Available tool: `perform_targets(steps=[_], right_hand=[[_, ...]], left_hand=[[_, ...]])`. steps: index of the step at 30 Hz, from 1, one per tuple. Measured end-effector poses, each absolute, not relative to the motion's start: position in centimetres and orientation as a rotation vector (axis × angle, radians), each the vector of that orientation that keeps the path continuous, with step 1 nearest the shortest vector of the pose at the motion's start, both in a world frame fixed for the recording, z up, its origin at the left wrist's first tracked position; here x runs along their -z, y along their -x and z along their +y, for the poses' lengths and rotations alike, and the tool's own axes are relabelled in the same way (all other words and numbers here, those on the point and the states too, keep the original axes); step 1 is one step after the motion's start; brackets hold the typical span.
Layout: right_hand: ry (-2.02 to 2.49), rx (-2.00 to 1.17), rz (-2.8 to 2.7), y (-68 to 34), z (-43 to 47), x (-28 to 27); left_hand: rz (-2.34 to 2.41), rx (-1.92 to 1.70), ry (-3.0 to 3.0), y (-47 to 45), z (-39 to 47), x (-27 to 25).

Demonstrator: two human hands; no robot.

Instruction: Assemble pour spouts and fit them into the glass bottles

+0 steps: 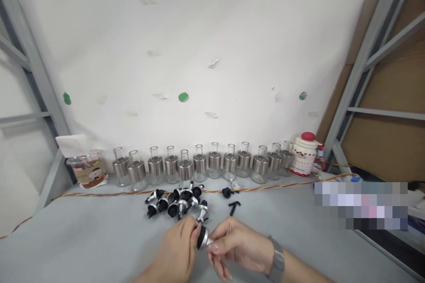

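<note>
Between my two hands is a black and silver bottle pourer [203, 237], held low over the front of the table. My left hand [177, 247] is closed around its black end. The fingers of my right hand [237, 244] pinch its narrow silver end, partly covering it. Just beyond my left hand lies a pile of similar bottle pourers [179, 201], black and silver. A small black lever piece [234, 207] lies past my right hand, and a black stopper part [226, 193] rests farther back beside a pale piece.
A row of glass bottles with metal sleeves [199, 163] lines the wall. A drink cup [89, 174] stands at the left, a white jar with a red knob [303, 157] at the right. A red and yellow wire [126, 193] crosses the grey table [83, 234]. Metal frame posts flank both sides.
</note>
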State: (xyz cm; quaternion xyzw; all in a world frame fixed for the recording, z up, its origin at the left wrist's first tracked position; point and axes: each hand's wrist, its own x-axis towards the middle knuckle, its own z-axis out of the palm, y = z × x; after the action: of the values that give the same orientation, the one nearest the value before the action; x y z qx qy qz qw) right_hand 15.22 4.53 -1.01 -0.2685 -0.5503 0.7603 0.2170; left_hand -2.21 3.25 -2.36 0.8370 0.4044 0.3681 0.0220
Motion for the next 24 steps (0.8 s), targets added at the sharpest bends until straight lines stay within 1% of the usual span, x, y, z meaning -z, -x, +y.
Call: perform_targets(steps=[1, 2, 5, 6, 8, 11, 18, 21, 24], right_hand=[[0.815, -1.928, -1.658, -15.3, 4.5, 0.9], [0.892, -1.681, -1.82, -15.4, 4.5, 0.8], [1.055, -0.777, -2.229, -16.3, 4.9, 0.8], [1.101, -0.558, -2.289, -16.7, 5.3, 0.9], [1.249, -0.342, -2.311, -17.5, 6.3, 1.2], [1.462, -0.247, -2.179, -18.4, 7.9, 2.0], [1.546, -0.194, -1.995, -18.6, 8.7, 2.5], [1.451, -0.22, -1.993, -17.8, 7.3, 1.4], [1.194, -0.447, -2.132, -16.7, 5.2, 0.1]], left_hand=[[1.341, -1.121, -2.453, 2.3, 3.7, 2.6], [1.408, -1.116, -2.282, 2.4, 4.2, 2.8], [1.462, -1.244, -1.566, 3.3, 5.8, 2.5], [1.432, -1.263, -1.34, 3.6, 6.3, 2.3], [1.403, -1.248, -1.222, 4.2, 6.9, 1.7], [1.368, -1.214, -1.188, 4.0, 6.9, 1.2], [1.295, -1.173, -1.202, 2.8, 5.6, 1.3], [1.258, -1.122, -1.262, 2.5, 5.4, 1.5], [1.199, -1.051, -1.358, 2.0, 5.1, 2.2]])
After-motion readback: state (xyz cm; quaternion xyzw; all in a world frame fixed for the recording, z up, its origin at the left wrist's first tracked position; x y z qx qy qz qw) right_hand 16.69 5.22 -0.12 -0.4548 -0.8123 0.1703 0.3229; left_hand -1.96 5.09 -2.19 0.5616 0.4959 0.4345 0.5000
